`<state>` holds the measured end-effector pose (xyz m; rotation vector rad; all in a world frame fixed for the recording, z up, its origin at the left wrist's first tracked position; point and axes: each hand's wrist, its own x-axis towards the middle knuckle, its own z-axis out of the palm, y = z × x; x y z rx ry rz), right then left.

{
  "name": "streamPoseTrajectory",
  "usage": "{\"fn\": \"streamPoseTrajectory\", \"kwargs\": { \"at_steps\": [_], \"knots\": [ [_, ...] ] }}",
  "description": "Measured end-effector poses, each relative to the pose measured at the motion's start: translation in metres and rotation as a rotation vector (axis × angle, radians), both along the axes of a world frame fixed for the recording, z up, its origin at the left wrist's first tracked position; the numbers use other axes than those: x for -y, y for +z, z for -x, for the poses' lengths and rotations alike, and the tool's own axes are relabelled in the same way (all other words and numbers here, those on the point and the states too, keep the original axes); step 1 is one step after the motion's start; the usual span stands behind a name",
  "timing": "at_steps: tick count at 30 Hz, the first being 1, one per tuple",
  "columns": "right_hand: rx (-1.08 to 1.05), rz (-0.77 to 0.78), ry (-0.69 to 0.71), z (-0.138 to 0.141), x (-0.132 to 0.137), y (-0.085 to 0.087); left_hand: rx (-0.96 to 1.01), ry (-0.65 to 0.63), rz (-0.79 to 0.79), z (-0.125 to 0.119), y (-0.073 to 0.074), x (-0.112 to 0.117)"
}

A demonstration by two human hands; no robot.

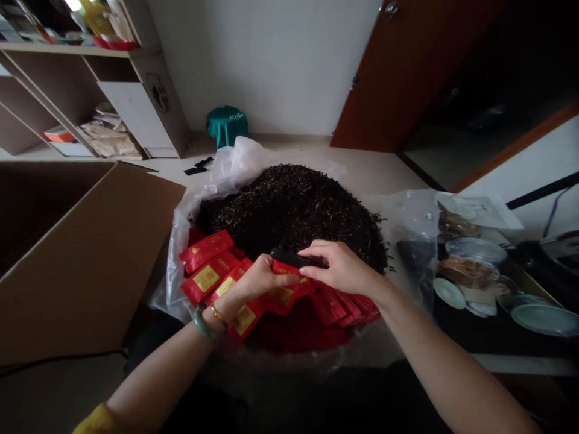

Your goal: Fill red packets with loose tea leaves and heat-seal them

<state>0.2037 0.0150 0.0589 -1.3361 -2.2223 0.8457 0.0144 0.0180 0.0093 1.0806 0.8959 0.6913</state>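
Note:
My left hand [259,278] is closed on the upper part of a red foil packet [281,296] with a yellow label. A slim black handheld tool [286,257], which looks like a small bag sealer, lies across the packet's top edge. My right hand [341,265] grips this tool from the right, fingers over it and thumb below. Behind both hands rises a heap of dark dried tea leaves [303,196]. Several more red packets [207,280] lie by my left wrist, and a row of overlapping red packets [346,308] sits below my right hand.
Clear plastic sheeting [244,158] surrounds the heap. An open cardboard box [90,253] stands at left, near a shelf unit [156,102]. A teal-covered stool or bin [228,125] is by the wall. Lids and dishes [545,318] lie on a dark surface at right.

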Motion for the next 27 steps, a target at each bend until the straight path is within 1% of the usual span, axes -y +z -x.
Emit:
{"fn": "streamPoseTrajectory", "kwargs": {
  "at_steps": [6, 11, 15, 17, 22, 27],
  "knots": [
    [-0.003, 0.005, -0.011, 0.001, 0.001, -0.002, -0.003, -0.021, 0.002, 0.001, -0.001, 0.0],
    [-0.047, 0.098, 0.011, -0.005, -0.004, -0.002, 0.004, -0.009, -0.011, 0.001, -0.003, -0.001],
    [-0.102, 0.161, -0.015, -0.016, -0.009, 0.001, 0.007, -0.044, 0.024, 0.003, -0.003, -0.001],
    [-0.099, 0.178, -0.02, -0.018, -0.01, 0.001, -0.008, -0.054, 0.012, 0.004, -0.002, -0.001],
    [-0.036, 0.152, -0.01, -0.008, -0.005, 0.0, -0.025, -0.04, -0.065, 0.002, -0.002, -0.003],
    [-0.04, 0.104, -0.036, 0.0, -0.002, -0.003, -0.011, -0.04, -0.032, 0.0, 0.0, -0.002]
  ]
}}
